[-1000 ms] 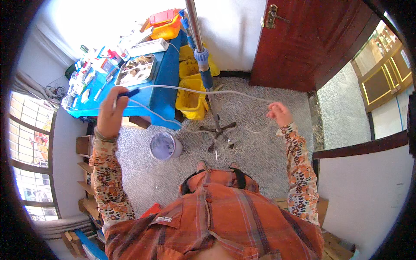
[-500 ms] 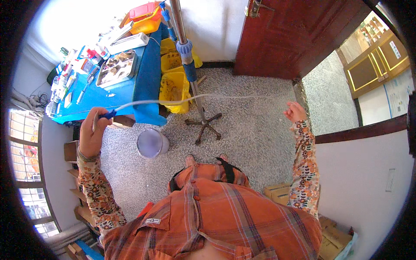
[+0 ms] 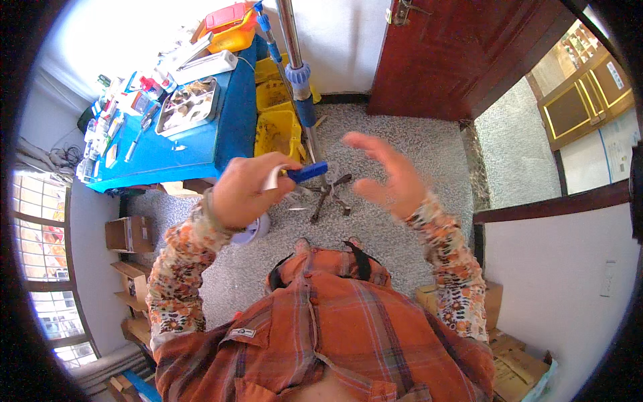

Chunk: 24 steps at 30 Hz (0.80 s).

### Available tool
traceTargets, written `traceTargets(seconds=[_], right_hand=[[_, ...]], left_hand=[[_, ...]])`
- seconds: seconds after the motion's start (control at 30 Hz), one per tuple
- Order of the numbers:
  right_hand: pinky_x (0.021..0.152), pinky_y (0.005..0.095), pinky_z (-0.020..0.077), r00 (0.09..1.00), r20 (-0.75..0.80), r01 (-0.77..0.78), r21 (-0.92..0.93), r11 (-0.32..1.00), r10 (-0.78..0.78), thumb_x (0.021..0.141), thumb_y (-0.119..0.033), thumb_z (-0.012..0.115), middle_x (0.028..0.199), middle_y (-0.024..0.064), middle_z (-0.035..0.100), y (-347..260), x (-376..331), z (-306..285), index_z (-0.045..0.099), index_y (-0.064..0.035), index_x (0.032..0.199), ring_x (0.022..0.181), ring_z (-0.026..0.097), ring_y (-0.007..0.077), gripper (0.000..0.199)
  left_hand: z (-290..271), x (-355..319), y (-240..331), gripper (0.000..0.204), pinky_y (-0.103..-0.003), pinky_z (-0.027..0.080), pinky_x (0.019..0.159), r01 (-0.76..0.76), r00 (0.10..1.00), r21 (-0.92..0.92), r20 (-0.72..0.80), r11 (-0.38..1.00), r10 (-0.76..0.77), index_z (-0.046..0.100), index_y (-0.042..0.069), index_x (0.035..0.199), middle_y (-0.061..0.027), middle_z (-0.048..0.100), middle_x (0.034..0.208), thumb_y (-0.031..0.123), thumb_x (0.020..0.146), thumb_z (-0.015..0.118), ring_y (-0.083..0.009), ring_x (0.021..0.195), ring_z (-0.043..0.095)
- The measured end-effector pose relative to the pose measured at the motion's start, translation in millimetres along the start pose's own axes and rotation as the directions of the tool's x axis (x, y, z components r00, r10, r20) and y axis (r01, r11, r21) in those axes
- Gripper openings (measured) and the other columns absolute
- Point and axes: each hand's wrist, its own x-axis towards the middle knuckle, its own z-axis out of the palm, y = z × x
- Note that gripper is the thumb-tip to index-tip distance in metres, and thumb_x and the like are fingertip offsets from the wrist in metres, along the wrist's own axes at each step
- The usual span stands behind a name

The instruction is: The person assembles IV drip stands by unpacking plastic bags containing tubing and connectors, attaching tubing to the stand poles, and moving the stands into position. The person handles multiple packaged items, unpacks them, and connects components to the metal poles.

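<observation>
My left hand (image 3: 251,191) is in the middle of the view, closed on a small, elongated blue plastic piece (image 3: 308,172) that sticks out to the right past the fingertips. A pale white strip (image 3: 272,178) shows between the fingers of the same hand. My right hand (image 3: 392,174) hovers opposite, a short gap from the blue piece. Its fingers and thumb are apart, with nothing visible between them. Behind the hands rises a metal pole stand (image 3: 305,100) with blue fittings. Faint pale bits of what may be tubing show below the blue piece, too blurred to follow.
A blue-covered table (image 3: 231,100) at the far left bears a metal tray (image 3: 213,110), bottles and tools. Yellow bins (image 3: 276,134) stand beside it. A bucket (image 3: 253,233) is partly hidden under my left hand. Cardboard boxes (image 3: 130,234) line both sides; a dark red door (image 3: 455,60) stands ajar.
Both hands have come together from far apart, the left moving right and the right moving left. The long clear tube stretched between them no longer shows taut. The right hand's fingers have spread.
</observation>
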Motion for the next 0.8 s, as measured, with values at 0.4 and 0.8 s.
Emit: traceTargets(seconds=[0.4, 0.8], right_hand=[[0.055, 0.0253, 0.0405, 0.946, 0.080, -0.325, 0.193, 0.926, 0.315, 0.082, -0.023, 0.049, 0.066, 0.0043, 0.053, 32, 1, 32, 0.055, -0.0027, 0.093, 0.060, 0.051, 0.0129, 0.024], [0.043, 0.0204, 0.0360, 0.773, 0.318, -0.633, 0.446, 0.633, 0.549, 0.085, -0.026, 0.045, 0.057, -0.0007, 0.050, 22, 4, 36, 0.053, -0.0036, 0.081, 0.047, 0.044, 0.0058, 0.024]], left_hand=[[-4, 6, -32, 0.015, -0.029, 0.046, 0.057, 0.102, 0.993, 0.163, -0.071, 0.981, -0.092, 0.058, 0.002, 0.079, -0.0126, 0.060, 0.070, 0.017, 0.077, 0.056, -0.0241, 0.065, 0.060], [49, 29, -24, 0.040, -0.034, 0.046, 0.063, -0.358, 0.934, 0.382, 0.140, 0.852, 0.329, 0.050, 0.007, 0.106, -0.0091, 0.054, 0.088, 0.010, 0.066, 0.055, -0.0273, 0.078, 0.055]])
